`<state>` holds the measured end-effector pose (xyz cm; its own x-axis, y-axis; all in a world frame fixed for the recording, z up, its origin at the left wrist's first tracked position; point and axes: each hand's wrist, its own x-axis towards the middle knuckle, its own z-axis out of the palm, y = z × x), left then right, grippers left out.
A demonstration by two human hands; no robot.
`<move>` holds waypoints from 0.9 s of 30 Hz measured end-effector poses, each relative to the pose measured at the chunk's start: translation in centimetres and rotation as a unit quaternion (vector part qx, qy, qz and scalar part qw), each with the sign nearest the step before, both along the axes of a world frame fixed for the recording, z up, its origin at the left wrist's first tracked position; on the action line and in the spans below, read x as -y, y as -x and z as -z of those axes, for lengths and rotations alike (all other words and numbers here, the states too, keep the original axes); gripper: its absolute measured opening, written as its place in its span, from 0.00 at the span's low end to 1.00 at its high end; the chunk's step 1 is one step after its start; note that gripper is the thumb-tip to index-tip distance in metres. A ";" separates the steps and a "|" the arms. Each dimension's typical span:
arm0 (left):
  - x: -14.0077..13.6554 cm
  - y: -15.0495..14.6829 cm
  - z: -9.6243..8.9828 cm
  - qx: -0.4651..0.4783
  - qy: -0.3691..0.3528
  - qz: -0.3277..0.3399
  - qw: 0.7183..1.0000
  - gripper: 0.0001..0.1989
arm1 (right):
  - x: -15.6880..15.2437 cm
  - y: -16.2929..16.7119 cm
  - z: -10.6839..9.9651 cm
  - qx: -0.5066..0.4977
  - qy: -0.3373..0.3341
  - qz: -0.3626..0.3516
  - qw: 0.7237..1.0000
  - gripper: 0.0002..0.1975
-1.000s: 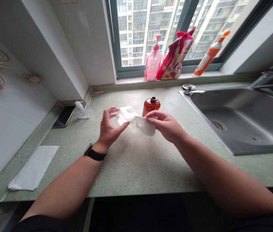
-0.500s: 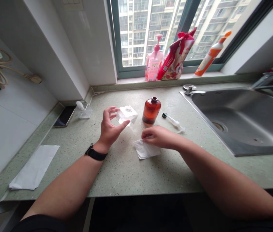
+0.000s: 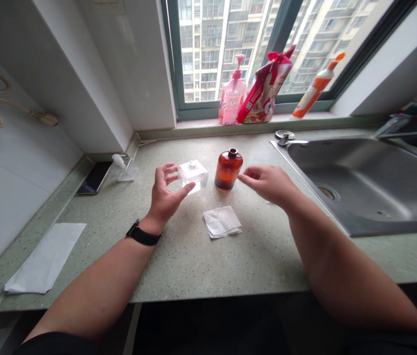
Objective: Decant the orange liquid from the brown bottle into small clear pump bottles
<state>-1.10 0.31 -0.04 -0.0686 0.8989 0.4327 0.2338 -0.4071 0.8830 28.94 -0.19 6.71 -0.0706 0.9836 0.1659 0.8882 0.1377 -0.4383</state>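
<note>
Grasps clear bottle (image 3: 198, 177) in left hand (image 3: 166, 198): likely stiff, slick, best held by flat sides. Cannot tell grip of right hand (image 3: 268, 183).

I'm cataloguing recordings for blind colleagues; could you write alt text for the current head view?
A person's left hand curves around a clear bottle on a counter; the right hand is beside an open amber bottle, and whether it holds anything is hidden. A folded tissue lies in front of the bottles, with a sink at right and a window behind.
</note>
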 end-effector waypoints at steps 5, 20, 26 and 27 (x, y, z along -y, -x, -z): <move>0.2 -0.2 -0.1 -0.009 0.023 -0.003 1.000 0.39 | -1.5 -3.5 -1.0 0.068 -0.020 0.172 0.982 0.16; 0.3 -0.4 -0.2 -0.021 -0.002 0.013 1.000 0.37 | -3.8 -7.0 1.5 0.188 0.244 0.055 0.950 0.14; 0.2 -0.3 0.3 -0.021 -0.022 0.011 0.999 0.38 | -3.7 -6.7 2.0 0.008 -0.060 0.169 0.984 0.18; 0.2 -0.3 0.3 -0.023 -0.025 0.010 0.999 0.38 | -3.7 -6.3 2.0 -0.035 -0.102 0.166 0.980 0.18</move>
